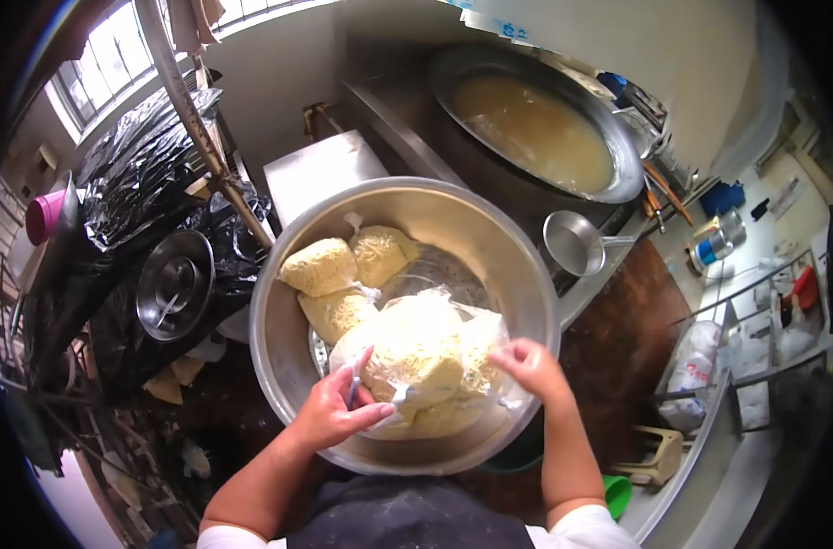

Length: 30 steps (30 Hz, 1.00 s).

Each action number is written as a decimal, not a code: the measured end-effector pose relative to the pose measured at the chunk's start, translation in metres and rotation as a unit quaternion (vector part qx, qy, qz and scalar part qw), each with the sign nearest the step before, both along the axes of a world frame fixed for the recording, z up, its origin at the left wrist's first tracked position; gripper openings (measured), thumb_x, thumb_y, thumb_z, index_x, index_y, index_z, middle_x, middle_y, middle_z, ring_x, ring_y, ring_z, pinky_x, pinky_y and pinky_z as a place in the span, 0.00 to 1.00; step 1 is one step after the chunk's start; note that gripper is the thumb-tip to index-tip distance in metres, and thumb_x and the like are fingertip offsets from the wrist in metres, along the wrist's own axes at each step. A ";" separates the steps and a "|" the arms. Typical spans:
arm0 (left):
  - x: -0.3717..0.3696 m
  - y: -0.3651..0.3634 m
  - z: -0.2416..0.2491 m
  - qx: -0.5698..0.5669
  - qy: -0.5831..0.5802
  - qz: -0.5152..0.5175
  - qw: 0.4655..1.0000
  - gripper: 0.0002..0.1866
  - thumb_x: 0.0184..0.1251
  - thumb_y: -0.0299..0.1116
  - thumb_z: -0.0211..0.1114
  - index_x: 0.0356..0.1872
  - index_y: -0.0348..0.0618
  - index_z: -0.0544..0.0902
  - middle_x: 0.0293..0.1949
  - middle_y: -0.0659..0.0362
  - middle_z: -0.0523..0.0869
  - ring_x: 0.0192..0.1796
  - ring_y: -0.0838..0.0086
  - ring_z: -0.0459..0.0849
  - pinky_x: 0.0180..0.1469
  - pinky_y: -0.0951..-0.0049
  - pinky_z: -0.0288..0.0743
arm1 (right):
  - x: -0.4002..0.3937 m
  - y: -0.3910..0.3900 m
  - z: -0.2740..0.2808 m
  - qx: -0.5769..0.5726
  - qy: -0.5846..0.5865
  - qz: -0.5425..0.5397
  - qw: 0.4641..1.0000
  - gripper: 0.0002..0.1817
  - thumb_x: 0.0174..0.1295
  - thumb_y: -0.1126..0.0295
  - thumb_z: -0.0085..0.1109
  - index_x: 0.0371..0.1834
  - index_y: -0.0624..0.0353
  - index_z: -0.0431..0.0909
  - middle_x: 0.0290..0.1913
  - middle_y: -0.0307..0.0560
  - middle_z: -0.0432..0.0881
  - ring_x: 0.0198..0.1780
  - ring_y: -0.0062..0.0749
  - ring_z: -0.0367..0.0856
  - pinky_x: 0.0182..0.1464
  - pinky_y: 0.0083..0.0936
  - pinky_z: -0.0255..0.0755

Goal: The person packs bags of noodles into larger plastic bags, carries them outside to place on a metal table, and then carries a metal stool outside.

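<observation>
While the right hand pinches a big bag at the tub's four o'clock, I can't tell what the left hand grips at seven

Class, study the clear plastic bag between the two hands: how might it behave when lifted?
The clear plastic bag would probably sag and change shape, since its film looks thin and creased. Its yellow filling would likely shift, being many small pieces. Rolling seems unlikely, as it rests against other bags inside the metal basin.
</observation>
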<state>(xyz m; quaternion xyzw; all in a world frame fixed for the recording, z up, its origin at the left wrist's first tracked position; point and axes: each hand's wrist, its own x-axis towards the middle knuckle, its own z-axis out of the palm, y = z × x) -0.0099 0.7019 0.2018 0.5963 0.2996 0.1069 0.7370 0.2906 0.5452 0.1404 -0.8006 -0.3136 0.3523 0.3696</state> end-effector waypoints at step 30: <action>0.031 -0.017 -0.031 -0.023 -0.051 -0.138 0.989 0.23 0.57 0.27 0.66 0.52 0.33 0.68 0.36 0.60 0.80 0.38 0.80 0.79 0.42 0.81 0.73 | -0.106 0.051 0.046 0.040 0.281 0.130 0.950 0.17 0.58 0.53 0.58 0.34 0.56 0.80 0.21 0.33 0.76 0.19 0.14 0.70 0.23 0.11 0.63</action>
